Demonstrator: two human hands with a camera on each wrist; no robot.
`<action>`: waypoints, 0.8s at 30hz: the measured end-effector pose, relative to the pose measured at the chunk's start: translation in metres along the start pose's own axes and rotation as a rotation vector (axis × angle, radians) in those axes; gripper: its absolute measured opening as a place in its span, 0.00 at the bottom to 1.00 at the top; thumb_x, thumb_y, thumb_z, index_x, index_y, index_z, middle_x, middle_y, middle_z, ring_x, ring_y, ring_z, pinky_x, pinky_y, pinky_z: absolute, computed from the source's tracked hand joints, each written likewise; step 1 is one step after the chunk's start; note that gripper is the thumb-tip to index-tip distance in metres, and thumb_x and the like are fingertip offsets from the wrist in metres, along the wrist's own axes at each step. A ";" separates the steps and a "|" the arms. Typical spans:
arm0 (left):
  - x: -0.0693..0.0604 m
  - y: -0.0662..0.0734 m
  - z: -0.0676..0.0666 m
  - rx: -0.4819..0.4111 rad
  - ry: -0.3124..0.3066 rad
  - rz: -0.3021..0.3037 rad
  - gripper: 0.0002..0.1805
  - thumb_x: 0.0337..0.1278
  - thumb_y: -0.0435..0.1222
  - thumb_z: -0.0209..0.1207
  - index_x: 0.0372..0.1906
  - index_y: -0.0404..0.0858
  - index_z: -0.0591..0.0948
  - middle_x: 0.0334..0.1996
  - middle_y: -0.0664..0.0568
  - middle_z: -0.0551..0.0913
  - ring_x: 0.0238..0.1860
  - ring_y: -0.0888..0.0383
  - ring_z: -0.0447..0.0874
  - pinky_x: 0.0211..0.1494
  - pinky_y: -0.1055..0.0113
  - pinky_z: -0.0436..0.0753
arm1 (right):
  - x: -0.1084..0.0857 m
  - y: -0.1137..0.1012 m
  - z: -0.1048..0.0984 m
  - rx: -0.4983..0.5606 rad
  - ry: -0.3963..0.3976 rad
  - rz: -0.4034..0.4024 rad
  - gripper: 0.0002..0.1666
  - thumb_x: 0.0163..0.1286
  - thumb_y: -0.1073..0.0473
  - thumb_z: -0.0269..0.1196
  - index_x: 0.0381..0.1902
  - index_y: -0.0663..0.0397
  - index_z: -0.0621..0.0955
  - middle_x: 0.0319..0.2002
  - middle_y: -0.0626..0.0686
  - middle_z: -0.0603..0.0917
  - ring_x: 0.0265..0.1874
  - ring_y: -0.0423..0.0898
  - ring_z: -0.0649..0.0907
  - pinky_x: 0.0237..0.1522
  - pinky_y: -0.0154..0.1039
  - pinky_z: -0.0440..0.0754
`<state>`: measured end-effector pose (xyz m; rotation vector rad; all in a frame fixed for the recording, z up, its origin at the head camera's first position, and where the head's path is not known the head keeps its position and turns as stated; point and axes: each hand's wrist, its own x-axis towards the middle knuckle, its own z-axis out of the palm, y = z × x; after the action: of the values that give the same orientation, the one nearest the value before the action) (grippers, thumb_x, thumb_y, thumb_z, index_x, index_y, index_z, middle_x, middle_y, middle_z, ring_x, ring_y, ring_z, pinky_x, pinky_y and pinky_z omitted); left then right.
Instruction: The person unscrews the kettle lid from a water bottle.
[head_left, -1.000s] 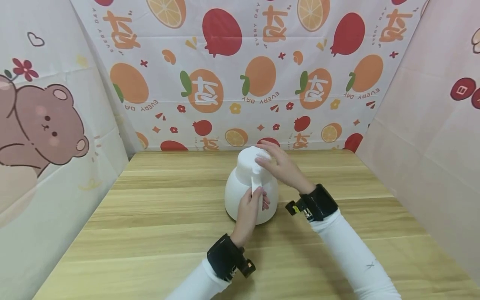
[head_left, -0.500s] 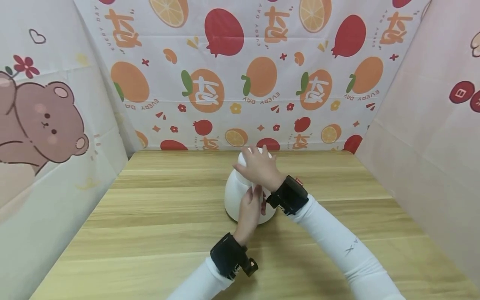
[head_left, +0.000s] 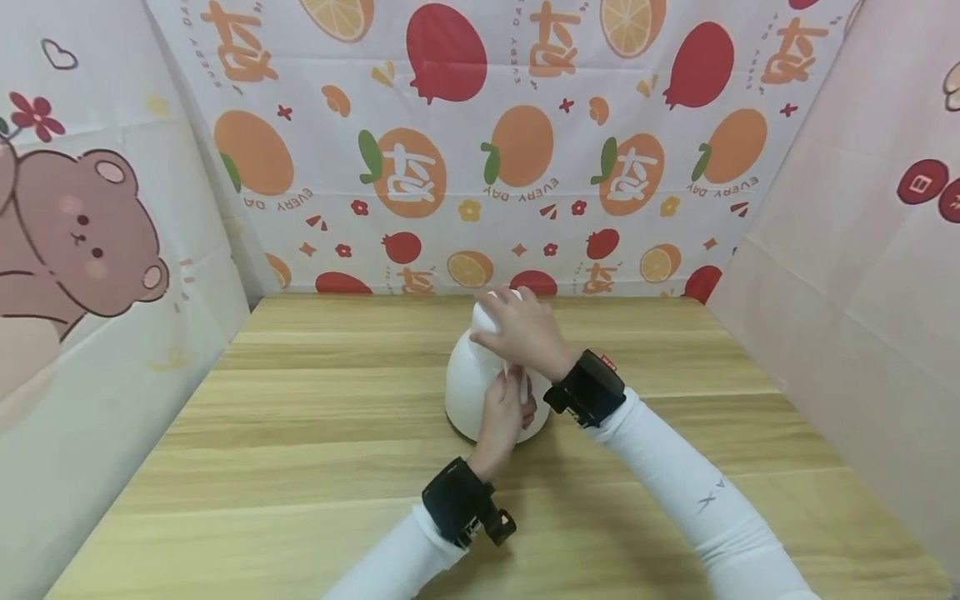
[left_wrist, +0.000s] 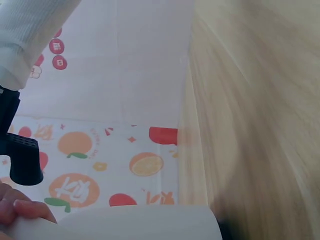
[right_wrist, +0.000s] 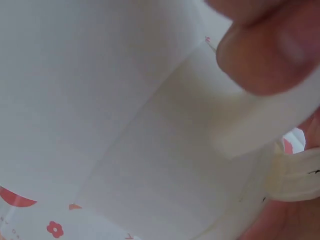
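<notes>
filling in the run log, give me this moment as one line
white round-bellied jug: upright on pale wood-grain tabletop | left hand: grips jug's slim white handle | right hand: cupped over jug's top

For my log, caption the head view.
Left hand gripping a white jug by its handle, right hand over its top.

Cannot see most of the top (head_left: 482, 318) of the white jug (head_left: 467, 387), covered by the right hand (head_left: 528, 335) at one o'clock. Can follow the handle (head_left: 524, 390) only partly behind the left hand (head_left: 501, 419), toward four o'clock. Cannot attribute the blurred fingertip (right_wrist: 265, 60) at two o'clock, right wrist view.
</notes>
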<state>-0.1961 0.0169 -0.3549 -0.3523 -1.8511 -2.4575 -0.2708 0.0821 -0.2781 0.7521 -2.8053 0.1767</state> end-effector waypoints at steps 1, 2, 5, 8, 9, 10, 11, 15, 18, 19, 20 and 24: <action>0.002 -0.003 -0.001 0.000 0.002 0.004 0.21 0.74 0.40 0.32 0.24 0.36 0.64 0.11 0.53 0.59 0.11 0.62 0.55 0.16 0.72 0.59 | 0.001 0.001 0.000 0.003 -0.001 -0.008 0.36 0.63 0.40 0.59 0.65 0.44 0.66 0.63 0.55 0.66 0.58 0.59 0.64 0.50 0.60 0.66; 0.005 -0.006 -0.002 0.003 0.004 0.007 0.22 0.74 0.42 0.32 0.22 0.36 0.64 0.10 0.54 0.58 0.11 0.62 0.55 0.16 0.72 0.59 | 0.002 0.001 -0.001 0.010 -0.001 -0.013 0.36 0.62 0.40 0.59 0.65 0.44 0.66 0.63 0.55 0.66 0.58 0.59 0.64 0.50 0.60 0.66; 0.012 -0.016 -0.005 0.000 0.010 -0.002 0.24 0.73 0.46 0.35 0.21 0.37 0.65 0.09 0.55 0.57 0.10 0.62 0.55 0.16 0.71 0.58 | 0.003 0.003 -0.003 0.025 -0.008 -0.020 0.37 0.61 0.40 0.61 0.65 0.44 0.66 0.64 0.55 0.65 0.59 0.59 0.63 0.51 0.61 0.65; 0.013 -0.019 -0.005 -0.003 0.023 -0.014 0.26 0.70 0.51 0.37 0.21 0.37 0.65 0.08 0.56 0.57 0.10 0.62 0.54 0.16 0.71 0.58 | 0.003 0.006 -0.004 0.043 -0.017 -0.037 0.38 0.59 0.40 0.62 0.65 0.44 0.67 0.64 0.54 0.64 0.59 0.59 0.64 0.50 0.60 0.66; 0.012 -0.019 -0.005 -0.007 0.027 -0.020 0.26 0.69 0.53 0.38 0.22 0.37 0.65 0.08 0.56 0.57 0.10 0.62 0.54 0.16 0.71 0.58 | 0.002 0.007 -0.004 0.051 -0.020 -0.052 0.38 0.59 0.40 0.63 0.64 0.45 0.67 0.64 0.54 0.64 0.58 0.58 0.64 0.49 0.60 0.67; 0.012 -0.020 -0.006 -0.009 0.031 -0.026 0.27 0.68 0.54 0.39 0.22 0.37 0.65 0.08 0.56 0.57 0.10 0.62 0.54 0.16 0.71 0.58 | 0.002 0.007 -0.004 0.058 -0.025 -0.068 0.38 0.59 0.40 0.63 0.64 0.45 0.67 0.64 0.54 0.64 0.58 0.58 0.64 0.49 0.60 0.67; 0.011 -0.021 -0.006 -0.013 0.034 -0.032 0.28 0.67 0.55 0.39 0.22 0.37 0.65 0.08 0.56 0.57 0.10 0.62 0.54 0.16 0.71 0.58 | 0.001 0.009 -0.004 0.063 -0.029 -0.087 0.38 0.59 0.40 0.63 0.64 0.45 0.67 0.64 0.54 0.64 0.58 0.58 0.64 0.48 0.60 0.67; 0.007 -0.020 -0.008 -0.030 0.023 -0.054 0.26 0.68 0.53 0.40 0.22 0.37 0.66 0.09 0.56 0.58 0.10 0.63 0.55 0.16 0.72 0.58 | 0.000 0.016 -0.004 0.080 -0.046 -0.166 0.38 0.59 0.40 0.63 0.64 0.46 0.68 0.65 0.53 0.64 0.59 0.57 0.64 0.50 0.62 0.65; 0.003 -0.014 -0.008 -0.035 0.001 -0.046 0.23 0.72 0.47 0.38 0.23 0.36 0.66 0.09 0.55 0.58 0.10 0.64 0.55 0.17 0.73 0.59 | 0.000 0.023 -0.004 0.090 -0.047 -0.227 0.37 0.59 0.41 0.64 0.64 0.47 0.68 0.65 0.53 0.63 0.61 0.58 0.62 0.52 0.62 0.64; 0.002 -0.011 -0.007 -0.030 -0.003 -0.039 0.23 0.72 0.45 0.38 0.23 0.35 0.65 0.09 0.55 0.58 0.10 0.64 0.55 0.17 0.73 0.59 | 0.000 0.025 -0.005 0.094 -0.042 -0.247 0.37 0.59 0.42 0.64 0.64 0.47 0.68 0.65 0.53 0.64 0.61 0.57 0.62 0.52 0.61 0.64; 0.000 -0.007 -0.006 -0.023 -0.003 -0.033 0.22 0.73 0.44 0.37 0.23 0.35 0.65 0.09 0.55 0.58 0.11 0.64 0.56 0.17 0.73 0.59 | 0.000 0.027 -0.005 0.099 -0.039 -0.264 0.37 0.59 0.42 0.64 0.63 0.48 0.68 0.65 0.53 0.64 0.61 0.57 0.62 0.52 0.61 0.64; -0.007 0.006 -0.001 0.018 0.034 0.006 0.22 0.73 0.40 0.37 0.21 0.33 0.65 0.09 0.55 0.59 0.10 0.65 0.56 0.16 0.75 0.59 | -0.001 0.030 -0.005 0.120 -0.036 -0.312 0.36 0.60 0.43 0.63 0.63 0.50 0.69 0.64 0.55 0.64 0.61 0.56 0.63 0.54 0.58 0.65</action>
<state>-0.1880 0.0135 -0.3509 -0.3126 -1.8549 -2.4248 -0.2843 0.1092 -0.2748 1.2181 -2.6822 0.2790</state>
